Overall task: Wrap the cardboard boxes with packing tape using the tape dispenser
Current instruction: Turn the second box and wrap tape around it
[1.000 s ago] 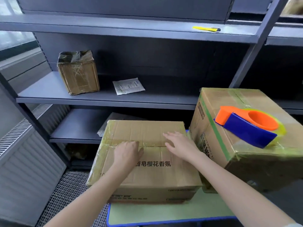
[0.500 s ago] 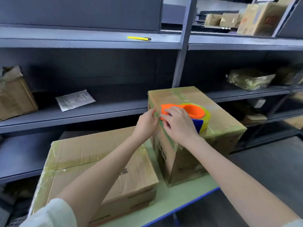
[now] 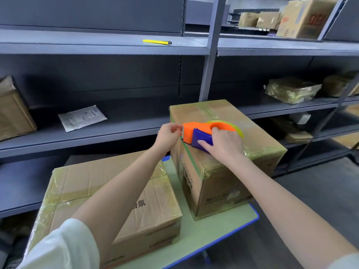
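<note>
Orange-and-blue tape dispenser (image 3: 202,136) atop taller taped box (image 3: 223,171), right grip (image 3: 226,143) curled round it, left grip (image 3: 168,135) pinching its orange front.

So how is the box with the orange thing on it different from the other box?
The right box stands taller; the left box is low and flat. The right box carries the tape dispenser, gripped by the right hand; the left box's top shows black print. Both are brown cardboard with shiny tape, on the green table.
</note>
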`<state>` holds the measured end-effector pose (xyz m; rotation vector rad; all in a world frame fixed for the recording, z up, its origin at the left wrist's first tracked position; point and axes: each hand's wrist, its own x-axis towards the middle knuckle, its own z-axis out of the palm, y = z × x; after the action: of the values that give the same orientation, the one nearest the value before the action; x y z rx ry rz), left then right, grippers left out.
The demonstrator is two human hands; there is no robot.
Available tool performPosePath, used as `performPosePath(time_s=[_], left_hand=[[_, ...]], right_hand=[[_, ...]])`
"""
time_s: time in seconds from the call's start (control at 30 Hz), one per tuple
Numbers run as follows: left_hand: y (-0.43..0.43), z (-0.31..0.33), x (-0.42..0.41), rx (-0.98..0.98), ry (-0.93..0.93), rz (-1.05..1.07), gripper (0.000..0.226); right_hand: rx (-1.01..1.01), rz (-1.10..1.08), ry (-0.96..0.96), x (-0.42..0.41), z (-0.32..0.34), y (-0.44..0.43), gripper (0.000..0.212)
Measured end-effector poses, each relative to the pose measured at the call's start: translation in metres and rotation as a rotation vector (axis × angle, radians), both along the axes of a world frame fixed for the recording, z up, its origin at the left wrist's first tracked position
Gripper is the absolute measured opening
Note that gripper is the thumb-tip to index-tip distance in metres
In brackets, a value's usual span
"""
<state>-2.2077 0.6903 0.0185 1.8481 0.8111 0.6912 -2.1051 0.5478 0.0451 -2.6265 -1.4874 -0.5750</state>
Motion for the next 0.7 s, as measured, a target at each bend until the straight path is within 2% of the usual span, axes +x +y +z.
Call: performPosePath(time_s=[0.17,0.3,0.43,0.53,0.6,0.7], left_hand=[[0.005,0.006,-0.01,-0.089,0.004,-0.117,0.047],[0.017,0.009,-0.028,-0.058,0.019,-0.187,0.038],[0.028,0.02,-0.075,0.026,0.019,-0.164,0.019],[0.039,0.025,-0.124,0.043,0.023,-0.086,0.016],[0.045,0.025,-0.159,0.037,0.05,-0.03,0.015],[0.046,0.02,-0.21,-0.026,0.056,0.036,0.01]], right_hand=[[-0.024,0.069,-0.02,0.002,0.002,-0.005,0.046],[0.004,0.126,0.052,-0.004,0.004,0.0,0.052],[0.004,0.252,0.097,-0.031,0.009,0.022,0.051],[0.009,0.354,0.201,-0.058,0.008,0.049,0.049],[-0.004,0.436,0.266,-0.08,0.005,0.066,0.049],[-0.091,0.527,0.257,-0.115,0.001,0.088,0.048]])
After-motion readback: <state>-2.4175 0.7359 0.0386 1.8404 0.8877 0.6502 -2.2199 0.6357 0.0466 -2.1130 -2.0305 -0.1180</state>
